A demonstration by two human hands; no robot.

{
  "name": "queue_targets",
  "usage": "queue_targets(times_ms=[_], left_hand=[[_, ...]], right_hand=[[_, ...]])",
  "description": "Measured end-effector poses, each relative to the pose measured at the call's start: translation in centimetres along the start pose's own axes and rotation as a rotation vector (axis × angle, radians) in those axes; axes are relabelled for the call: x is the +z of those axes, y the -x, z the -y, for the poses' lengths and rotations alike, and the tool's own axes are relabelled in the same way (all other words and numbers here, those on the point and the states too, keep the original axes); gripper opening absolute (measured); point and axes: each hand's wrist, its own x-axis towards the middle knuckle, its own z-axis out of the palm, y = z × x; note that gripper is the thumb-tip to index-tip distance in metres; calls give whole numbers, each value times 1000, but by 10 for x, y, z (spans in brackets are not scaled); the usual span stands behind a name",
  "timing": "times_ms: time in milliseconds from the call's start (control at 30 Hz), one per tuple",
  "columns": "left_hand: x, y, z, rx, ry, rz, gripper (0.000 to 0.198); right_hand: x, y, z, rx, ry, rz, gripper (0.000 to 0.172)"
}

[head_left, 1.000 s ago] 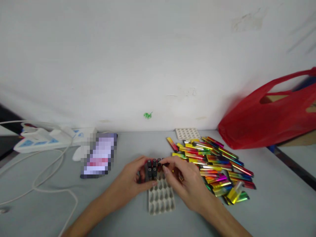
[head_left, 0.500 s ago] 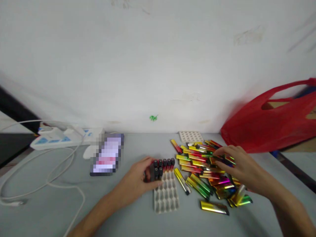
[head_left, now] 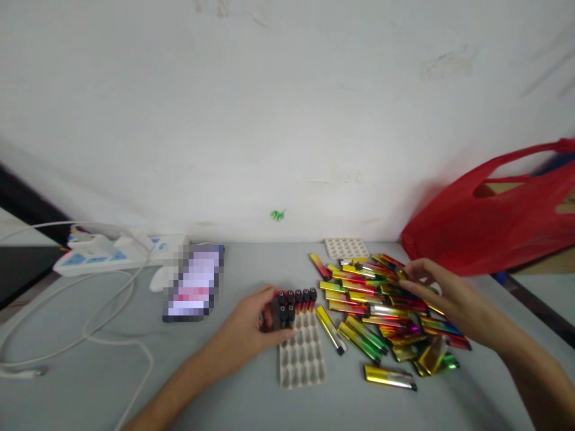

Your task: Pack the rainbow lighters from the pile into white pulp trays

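Note:
My left hand (head_left: 247, 328) curls round the upper left corner of a pale moulded tray (head_left: 302, 362), thumb lying over its cells. Black-topped lighters (head_left: 298, 296) stand upright in two rows at the tray's far end, beside my fingers; the nearer row is shorter. The tray's nearer cells hold nothing. My right hand (head_left: 442, 293) is over the right side of a heap of shiny lighters (head_left: 354, 296), thumb and fingers closed round the end of a gold lighter (head_left: 401, 274), mostly hidden. A loose yellow lighter (head_left: 390, 377) lies at the front.
A second pale tray (head_left: 345, 248) lies by the wall. To the right is a red plastic bag (head_left: 485, 221). On the left are a phone (head_left: 195, 281), a white power strip (head_left: 103, 254) and a looping white cable (head_left: 90, 341).
My right hand has moved slightly right over the heap, its thumb and fingers coming together at a gold lighter. The left hand and tray stay in place.

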Motion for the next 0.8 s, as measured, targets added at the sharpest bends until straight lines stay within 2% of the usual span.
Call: queue_targets(times_ms=[100,167,300,400,800], left_hand=[[0,0,0,7,-5,5,36],[-1,0,0,2,-8,8,36],[-1,0,-1,-2,-12,16,33],[-2,0,-2,5,-4,21,34],[-1,0,1,11,-9,8,35]], right_hand=[[-5,3,-1,3,-30,-115,33],[-7,4,-2,24,10,-122,34],[-6,2,-1,61,79,76,43],[-3,-1,-3,78,105,176,48],[-2,-26,-15,87,43,368,42]])
